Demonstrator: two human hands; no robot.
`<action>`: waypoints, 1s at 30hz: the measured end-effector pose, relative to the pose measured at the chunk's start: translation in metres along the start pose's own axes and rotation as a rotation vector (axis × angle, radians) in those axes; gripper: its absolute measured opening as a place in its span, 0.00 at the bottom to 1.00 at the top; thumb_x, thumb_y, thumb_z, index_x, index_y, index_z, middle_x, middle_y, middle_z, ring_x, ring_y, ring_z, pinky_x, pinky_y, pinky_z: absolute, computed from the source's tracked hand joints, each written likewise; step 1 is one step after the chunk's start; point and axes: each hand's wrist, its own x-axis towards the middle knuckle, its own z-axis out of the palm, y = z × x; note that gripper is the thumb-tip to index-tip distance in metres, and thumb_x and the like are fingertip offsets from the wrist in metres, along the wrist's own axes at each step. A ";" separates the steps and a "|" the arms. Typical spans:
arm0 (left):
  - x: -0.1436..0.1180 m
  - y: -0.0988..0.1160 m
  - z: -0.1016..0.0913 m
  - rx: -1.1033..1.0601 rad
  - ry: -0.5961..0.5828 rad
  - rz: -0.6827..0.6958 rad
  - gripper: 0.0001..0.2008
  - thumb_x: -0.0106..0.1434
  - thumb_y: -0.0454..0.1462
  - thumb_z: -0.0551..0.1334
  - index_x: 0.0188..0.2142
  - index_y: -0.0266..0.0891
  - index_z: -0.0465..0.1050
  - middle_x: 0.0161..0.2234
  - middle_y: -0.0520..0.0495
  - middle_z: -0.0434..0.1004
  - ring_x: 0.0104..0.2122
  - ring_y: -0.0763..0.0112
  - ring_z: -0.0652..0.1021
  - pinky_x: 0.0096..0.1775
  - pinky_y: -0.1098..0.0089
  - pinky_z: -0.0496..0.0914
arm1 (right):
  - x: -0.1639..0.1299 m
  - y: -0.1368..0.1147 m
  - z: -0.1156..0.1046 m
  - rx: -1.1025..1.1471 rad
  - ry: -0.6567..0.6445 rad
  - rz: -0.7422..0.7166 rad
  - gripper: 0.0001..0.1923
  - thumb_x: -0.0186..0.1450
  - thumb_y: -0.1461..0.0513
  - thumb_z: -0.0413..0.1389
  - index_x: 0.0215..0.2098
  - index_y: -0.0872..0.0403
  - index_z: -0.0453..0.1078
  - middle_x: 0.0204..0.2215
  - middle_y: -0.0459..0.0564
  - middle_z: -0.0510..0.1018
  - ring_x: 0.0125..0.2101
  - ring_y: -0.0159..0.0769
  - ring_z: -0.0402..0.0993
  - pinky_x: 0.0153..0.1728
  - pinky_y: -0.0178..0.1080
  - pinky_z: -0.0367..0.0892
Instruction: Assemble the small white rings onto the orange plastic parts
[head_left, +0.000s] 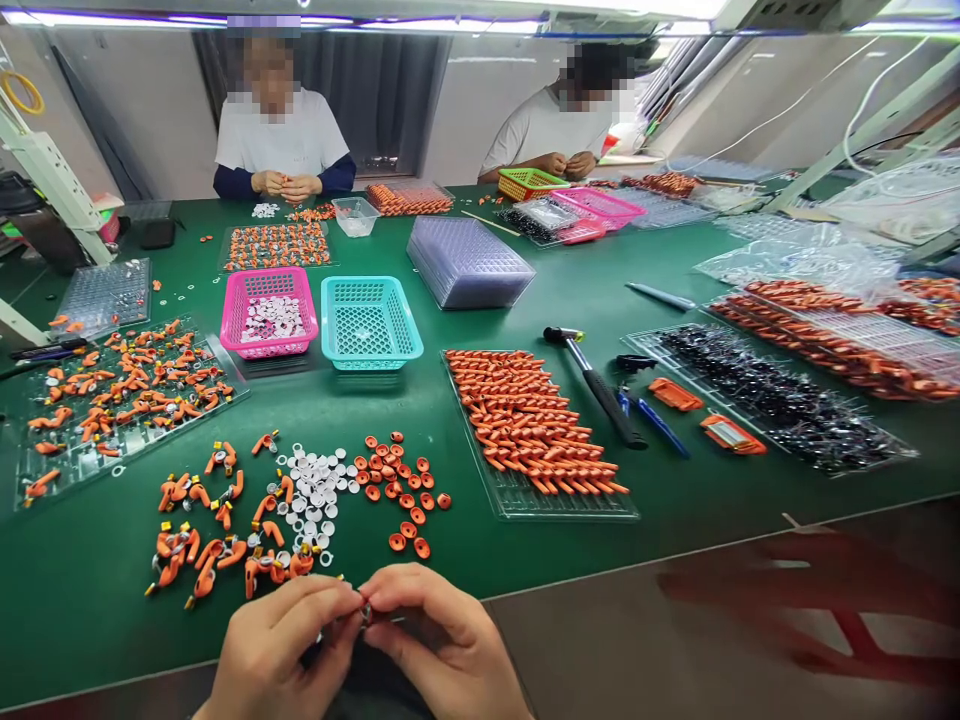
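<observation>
Your left hand (281,650) and right hand (442,645) meet at the bottom centre of the frame, thumbs and forefingers pinched together on one small part (365,611), mostly hidden between the fingertips; its kind cannot be told.

Just above the hands, on the green table (675,480), lie three loose groups: orange curved pieces (217,530), roughly twenty; white rings (315,495), some thirty; orange caps (397,490), about twenty.

Upper left of these, a clear tray (120,400) holds scattered orange pieces, too many to count. Centre frame, two baskets stand side by side: one pink basket (268,312) with white rings inside, one teal basket (370,322). Right of centre, a second clear tray (536,425) carries orange pieces in packed rows. Beyond it lie one hammer (596,385) and one blue pen (656,420).

At the top of the frame, two co-workers sit at the far edge, one person (279,140) at upper left, another person (559,130) at upper centre, each with both hands together on small parts.

A blurred reddish shape (817,600) covers the lower right corner.
</observation>
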 end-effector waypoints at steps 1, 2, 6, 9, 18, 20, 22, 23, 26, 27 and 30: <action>0.000 0.001 0.001 -0.034 -0.005 -0.046 0.13 0.58 0.27 0.66 0.39 0.46 0.78 0.34 0.50 0.85 0.31 0.68 0.84 0.36 0.76 0.77 | 0.000 0.000 0.000 -0.010 0.007 -0.018 0.05 0.63 0.65 0.64 0.37 0.50 0.77 0.33 0.50 0.83 0.35 0.38 0.81 0.37 0.36 0.78; 0.000 0.002 0.001 -0.074 -0.009 -0.095 0.12 0.58 0.28 0.66 0.38 0.46 0.79 0.33 0.50 0.85 0.31 0.67 0.84 0.36 0.76 0.77 | 0.000 0.000 0.000 -0.028 0.013 -0.041 0.05 0.63 0.65 0.64 0.37 0.50 0.78 0.33 0.50 0.83 0.35 0.38 0.81 0.38 0.36 0.78; 0.002 0.005 0.000 -0.227 -0.032 -0.260 0.10 0.60 0.31 0.65 0.37 0.48 0.81 0.33 0.50 0.84 0.33 0.66 0.82 0.38 0.73 0.76 | 0.001 0.000 -0.002 -0.125 0.039 -0.112 0.09 0.63 0.67 0.64 0.39 0.48 0.79 0.34 0.50 0.83 0.34 0.38 0.82 0.36 0.35 0.78; 0.003 0.007 -0.002 -0.360 -0.086 -0.409 0.07 0.60 0.34 0.65 0.36 0.47 0.82 0.32 0.49 0.84 0.33 0.65 0.82 0.35 0.73 0.76 | 0.000 0.000 -0.002 -0.144 0.051 -0.133 0.11 0.62 0.69 0.63 0.40 0.48 0.79 0.35 0.49 0.83 0.33 0.37 0.82 0.36 0.34 0.78; 0.006 0.006 0.002 -0.957 -0.211 -0.952 0.15 0.51 0.46 0.74 0.30 0.37 0.78 0.24 0.53 0.75 0.22 0.76 0.76 0.26 0.78 0.70 | -0.002 -0.005 0.000 -0.117 0.056 -0.177 0.11 0.63 0.69 0.63 0.41 0.48 0.78 0.34 0.50 0.83 0.32 0.38 0.82 0.35 0.35 0.80; 0.006 0.003 0.002 -0.953 -0.289 -0.914 0.17 0.53 0.48 0.72 0.29 0.36 0.76 0.22 0.54 0.72 0.20 0.78 0.73 0.25 0.78 0.68 | -0.002 -0.006 0.000 -0.120 0.053 -0.182 0.10 0.63 0.68 0.63 0.40 0.47 0.79 0.34 0.50 0.83 0.32 0.38 0.82 0.34 0.35 0.80; 0.005 0.002 0.002 -0.915 -0.364 -0.893 0.20 0.55 0.51 0.70 0.27 0.35 0.73 0.21 0.55 0.69 0.18 0.79 0.72 0.23 0.78 0.66 | -0.001 -0.006 0.000 -0.120 0.052 -0.181 0.10 0.63 0.67 0.63 0.40 0.47 0.79 0.34 0.50 0.84 0.31 0.37 0.82 0.34 0.34 0.80; 0.004 0.002 0.001 -0.898 -0.390 -0.894 0.21 0.57 0.52 0.68 0.26 0.36 0.71 0.21 0.55 0.68 0.18 0.79 0.71 0.23 0.77 0.66 | -0.001 -0.006 0.000 -0.115 0.049 -0.176 0.09 0.64 0.67 0.63 0.40 0.47 0.79 0.34 0.50 0.84 0.31 0.37 0.82 0.33 0.34 0.80; -0.001 0.006 0.001 -0.885 -0.403 -0.909 0.22 0.60 0.55 0.63 0.27 0.37 0.69 0.23 0.56 0.66 0.18 0.79 0.71 0.21 0.78 0.64 | -0.001 -0.007 0.000 -0.095 0.037 -0.158 0.08 0.64 0.66 0.62 0.40 0.47 0.80 0.34 0.51 0.84 0.32 0.38 0.83 0.33 0.34 0.80; -0.002 0.008 0.001 -0.881 -0.393 -0.919 0.23 0.60 0.56 0.62 0.27 0.38 0.69 0.23 0.56 0.66 0.17 0.79 0.71 0.21 0.78 0.64 | -0.001 -0.007 0.000 -0.089 0.032 -0.151 0.08 0.65 0.65 0.62 0.40 0.47 0.80 0.34 0.51 0.84 0.32 0.38 0.83 0.33 0.34 0.80; -0.004 0.014 0.000 -0.829 -0.365 -0.955 0.25 0.58 0.59 0.62 0.28 0.39 0.70 0.23 0.55 0.67 0.18 0.78 0.71 0.22 0.78 0.65 | -0.001 -0.007 -0.001 -0.075 0.023 -0.140 0.08 0.65 0.65 0.62 0.40 0.47 0.80 0.34 0.51 0.84 0.32 0.37 0.83 0.33 0.34 0.80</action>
